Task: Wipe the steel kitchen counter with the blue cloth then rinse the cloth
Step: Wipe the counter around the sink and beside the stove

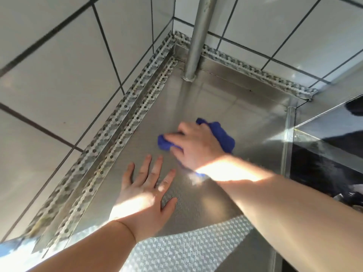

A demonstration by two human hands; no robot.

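The steel counter (225,107) fills a tiled corner. A bunched blue cloth (224,137) lies on it near the middle. My right hand (196,146) presses down on the cloth with fingers spread over it; cloth shows on both sides of the hand. My left hand (147,189) rests flat on the counter just left of and nearer than the cloth, fingers straight and spread, holding nothing.
A steel post (198,36) stands at the back corner. Patterned metal trim (110,138) runs along the white tiled walls (59,75). A black glossy surface (330,146) with a steel rim lies to the right. The counter's front edge (186,252) has a textured strip.
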